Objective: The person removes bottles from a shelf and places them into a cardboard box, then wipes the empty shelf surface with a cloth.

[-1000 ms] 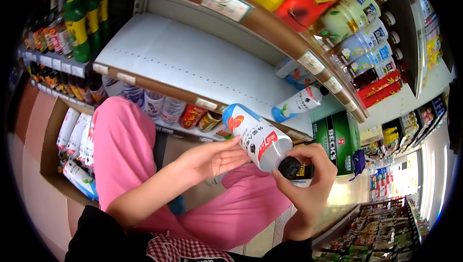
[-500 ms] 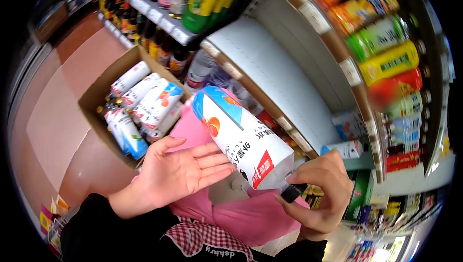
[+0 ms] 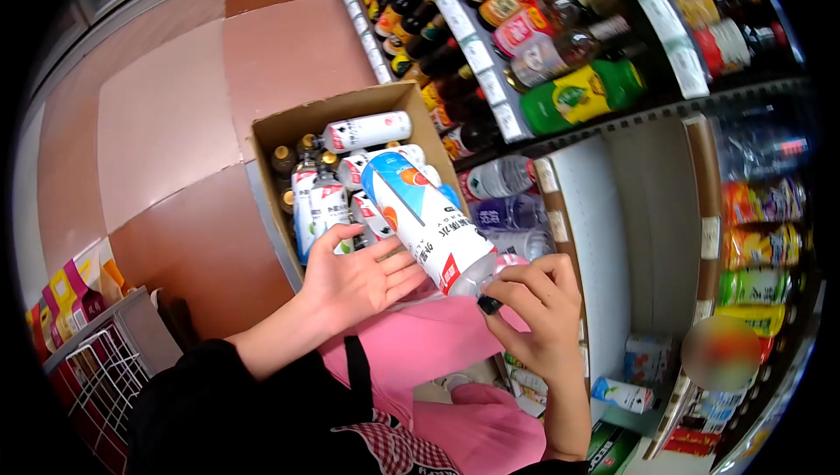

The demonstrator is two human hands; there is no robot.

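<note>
"Shop floor (image 3: 157,116) on the left, shelves (image 3: 599,247) on the right. Where's the bottle (image 3: 429,221)?"
"Between the hands, near the box (image 3: 430,134) — right hand (image 3: 542,309) pinching its cap (image 3: 488,304), left hand (image 3: 363,282) spread, palm up, just beside it."
"Risk?"
"A slip, perhaps — that small cap looks like the only grip."
"Count?"
"One bottle held, one box; the bottles inside (image 3: 367,131) overlap too much to count."

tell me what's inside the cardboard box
White-labelled bottles, some showing brownish caps, lie in the cardboard box. The held bottle and left hand hide part; its bottom is covered.
</note>
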